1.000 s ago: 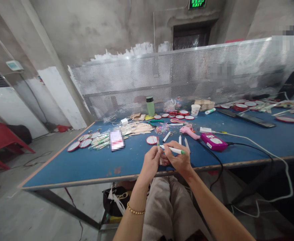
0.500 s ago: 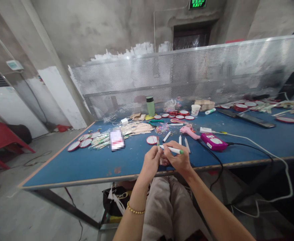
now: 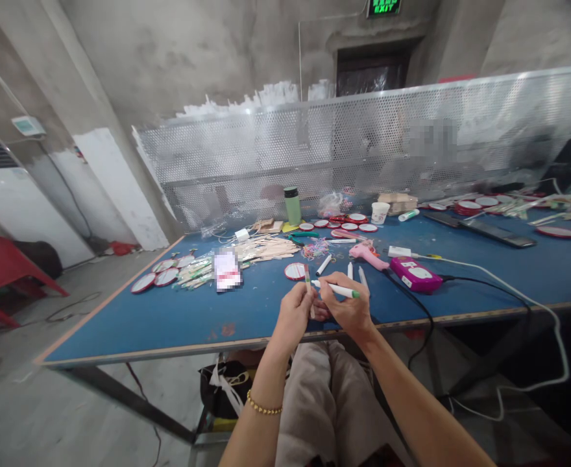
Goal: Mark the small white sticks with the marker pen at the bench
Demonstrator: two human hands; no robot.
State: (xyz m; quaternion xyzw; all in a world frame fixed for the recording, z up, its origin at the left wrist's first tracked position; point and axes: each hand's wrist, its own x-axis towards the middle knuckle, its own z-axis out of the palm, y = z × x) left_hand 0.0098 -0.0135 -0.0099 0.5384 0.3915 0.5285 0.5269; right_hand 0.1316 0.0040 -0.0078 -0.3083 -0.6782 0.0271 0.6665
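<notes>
Near the front edge of the blue table [image 3: 169,324], my left hand [image 3: 297,312] pinches a thin flat wooden stick [image 3: 307,275], held roughly upright. My right hand [image 3: 348,307] is closed round a white marker [image 3: 338,289] with a green end, its tip pointing left, close to the stick. Just behind the stick lies a round white disc with a red rim [image 3: 294,271]. More white markers [image 3: 323,264] lie beyond my right hand, beside a pink glue gun [image 3: 369,255].
Wooden sticks [image 3: 270,248] and a blurred-out card [image 3: 226,270] lie to the left. Behind stand a green bottle [image 3: 292,206] and a paper cup [image 3: 379,213]. A purple box [image 3: 416,275] with cables sits right. A perforated metal screen [image 3: 266,146] runs along the back.
The marker and my right hand have shifted very slightly to the right, away from the stick. My left hand has stayed in place with the stick.
</notes>
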